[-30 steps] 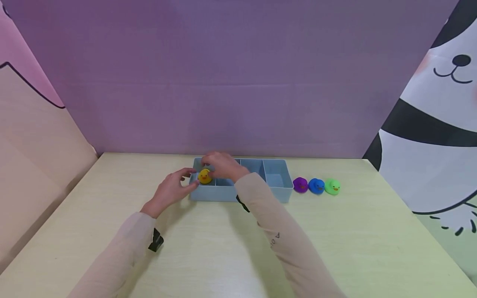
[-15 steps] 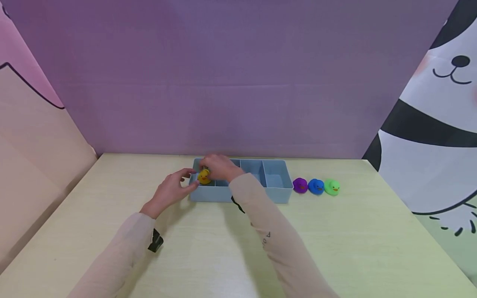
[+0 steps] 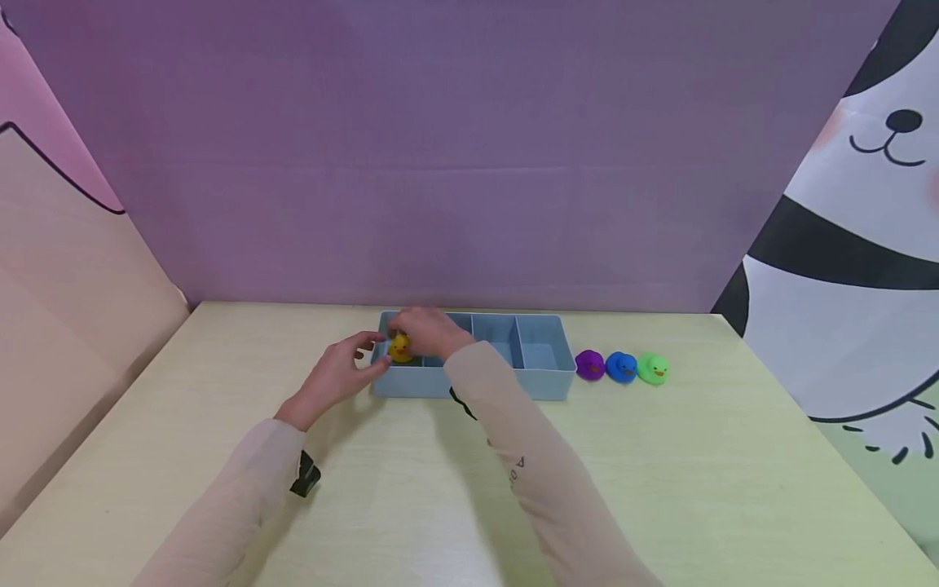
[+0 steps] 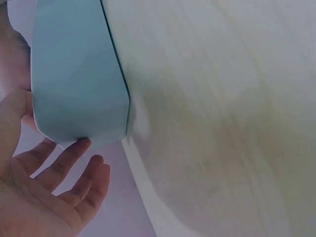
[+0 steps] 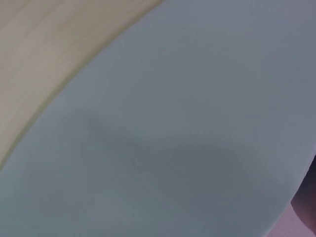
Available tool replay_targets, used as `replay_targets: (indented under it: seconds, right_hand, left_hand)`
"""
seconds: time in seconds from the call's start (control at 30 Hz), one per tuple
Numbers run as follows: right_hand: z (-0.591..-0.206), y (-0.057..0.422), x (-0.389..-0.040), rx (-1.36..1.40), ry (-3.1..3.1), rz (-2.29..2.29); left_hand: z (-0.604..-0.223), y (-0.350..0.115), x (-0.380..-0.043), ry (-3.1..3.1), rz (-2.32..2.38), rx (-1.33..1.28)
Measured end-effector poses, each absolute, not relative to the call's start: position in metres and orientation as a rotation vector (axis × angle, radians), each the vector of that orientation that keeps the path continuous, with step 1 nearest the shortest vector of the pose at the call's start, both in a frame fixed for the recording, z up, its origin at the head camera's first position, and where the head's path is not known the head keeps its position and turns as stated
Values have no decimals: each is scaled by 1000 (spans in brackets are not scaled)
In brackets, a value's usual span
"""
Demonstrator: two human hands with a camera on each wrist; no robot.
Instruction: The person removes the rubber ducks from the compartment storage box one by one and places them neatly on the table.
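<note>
A yellow rubber duck (image 3: 399, 349) sits in the left end compartment of a light blue divided box (image 3: 469, 383). My right hand (image 3: 433, 332) reaches over the box and pinches the duck, its fingertips partly hidden behind it. My left hand (image 3: 341, 371) holds the box's left end, thumb at the front corner of the rim. In the left wrist view, the fingers of my left hand (image 4: 54, 187) spread below the box's end wall (image 4: 79, 113), one fingertip against it. The right wrist view shows mostly the box's blurred front wall (image 5: 173, 98).
Just right of the box, a purple duck (image 3: 590, 365), a blue duck (image 3: 621, 368) and a green duck (image 3: 652, 368) stand in a row on the pale wooden table (image 3: 697, 473). A purple cloth (image 3: 469, 163) hangs behind the table's back edge.
My right hand has shifted slightly left and lower over the duck, its forearm following. The yellow duck has edged slightly left. My left hand stays in place.
</note>
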State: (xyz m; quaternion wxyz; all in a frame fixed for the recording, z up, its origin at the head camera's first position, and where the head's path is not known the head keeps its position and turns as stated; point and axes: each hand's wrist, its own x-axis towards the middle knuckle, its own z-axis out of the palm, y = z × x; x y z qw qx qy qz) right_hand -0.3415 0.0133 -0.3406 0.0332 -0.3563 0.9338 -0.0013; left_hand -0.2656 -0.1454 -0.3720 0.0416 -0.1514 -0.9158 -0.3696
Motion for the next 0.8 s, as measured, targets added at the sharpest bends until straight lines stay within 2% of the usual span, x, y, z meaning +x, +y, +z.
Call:
replay_targets:
  seconds: [0.8]
  right_hand:
    - [-342, 14, -343, -1057, 2897, -2]
  left_hand:
    - [-370, -145, -266, -2799, -1152, -454]
